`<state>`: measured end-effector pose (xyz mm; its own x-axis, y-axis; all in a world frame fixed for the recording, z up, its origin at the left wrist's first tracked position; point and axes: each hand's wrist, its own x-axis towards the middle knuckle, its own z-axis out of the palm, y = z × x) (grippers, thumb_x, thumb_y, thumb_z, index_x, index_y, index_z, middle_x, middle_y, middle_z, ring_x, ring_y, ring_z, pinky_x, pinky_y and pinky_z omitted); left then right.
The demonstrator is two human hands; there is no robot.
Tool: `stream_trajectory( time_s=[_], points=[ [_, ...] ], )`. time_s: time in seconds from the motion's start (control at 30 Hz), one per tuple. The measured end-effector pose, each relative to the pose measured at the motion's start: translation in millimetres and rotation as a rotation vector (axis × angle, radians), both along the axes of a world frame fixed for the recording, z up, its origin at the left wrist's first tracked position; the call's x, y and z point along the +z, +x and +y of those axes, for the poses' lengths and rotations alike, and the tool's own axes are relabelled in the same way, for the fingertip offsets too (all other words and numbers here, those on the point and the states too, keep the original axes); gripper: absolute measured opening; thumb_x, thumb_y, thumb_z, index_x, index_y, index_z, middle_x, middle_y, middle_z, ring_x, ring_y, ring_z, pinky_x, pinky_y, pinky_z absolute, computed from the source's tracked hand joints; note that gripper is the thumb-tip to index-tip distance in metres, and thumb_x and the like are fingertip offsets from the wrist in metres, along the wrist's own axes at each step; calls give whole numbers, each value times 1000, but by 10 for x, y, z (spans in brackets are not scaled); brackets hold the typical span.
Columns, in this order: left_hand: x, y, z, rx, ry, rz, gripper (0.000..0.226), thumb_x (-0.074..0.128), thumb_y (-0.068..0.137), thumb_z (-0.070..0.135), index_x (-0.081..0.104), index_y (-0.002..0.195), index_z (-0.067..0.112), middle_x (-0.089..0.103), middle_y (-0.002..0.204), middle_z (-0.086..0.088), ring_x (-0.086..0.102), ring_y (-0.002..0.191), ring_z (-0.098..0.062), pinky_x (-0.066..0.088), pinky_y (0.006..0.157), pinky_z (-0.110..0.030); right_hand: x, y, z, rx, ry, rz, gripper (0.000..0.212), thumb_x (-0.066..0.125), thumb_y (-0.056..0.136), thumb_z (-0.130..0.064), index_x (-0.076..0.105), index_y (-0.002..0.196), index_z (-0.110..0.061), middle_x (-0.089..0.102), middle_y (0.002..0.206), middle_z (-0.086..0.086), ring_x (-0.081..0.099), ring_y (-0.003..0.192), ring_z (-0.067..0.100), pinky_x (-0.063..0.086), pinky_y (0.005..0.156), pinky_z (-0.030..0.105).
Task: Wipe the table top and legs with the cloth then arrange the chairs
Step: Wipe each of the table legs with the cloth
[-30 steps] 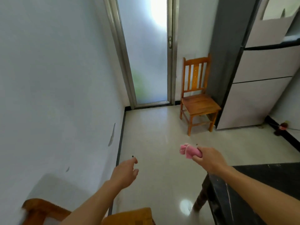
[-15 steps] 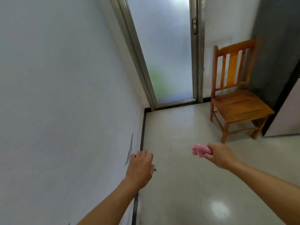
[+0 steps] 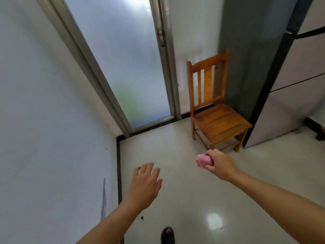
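Note:
A wooden chair (image 3: pixel 218 118) with a slatted back stands on the pale floor against the far wall, beside a grey cabinet. My right hand (image 3: pixel 220 163) grips a bunched pink cloth (image 3: pixel 203 160) in front of the chair's near legs, short of touching them. My left hand (image 3: pixel 145 184) reaches forward over the floor with its fingers spread and holds nothing. The table is out of view.
A frosted glass door (image 3: pixel 123 64) in a metal frame fills the far wall left of the chair. A white wall (image 3: pixel 44 120) runs along the left. The grey cabinet (image 3: pixel 290 76) stands at right. A dark shoe tip (image 3: pixel 168 235) shows at the bottom edge.
I have moved closer to the chair, which now looms larger. The table corner and the near chair have dropped out of view. Both hands stretch further forward, and the left hand's fingers have spread.

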<state>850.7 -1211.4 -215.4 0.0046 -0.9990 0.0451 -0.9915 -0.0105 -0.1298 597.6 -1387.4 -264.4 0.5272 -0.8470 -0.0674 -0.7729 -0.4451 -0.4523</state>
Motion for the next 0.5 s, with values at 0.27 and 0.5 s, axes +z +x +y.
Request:
stream_trajectory(
  time_s=[0.27,0.5],
  points=[
    [-162,140,-1627,-440,73,-38,43,35,86,43,66,103,18,64,110,-10,63,95,-27,55,77,-43,-176,-509,-239,-593,112,-1,31,67,78,-45,55,88,-18,59,86,0,56,78,23,42,65,36],
    [-247,-839,-2632,-903,98,7,24,69,76,37,65,93,21,61,100,-4,61,86,-23,54,71,-37,-234,-1231,457,-1164,152,-214,25,67,72,-36,59,90,-21,62,83,-10,61,79,15,45,68,31]
  ],
)
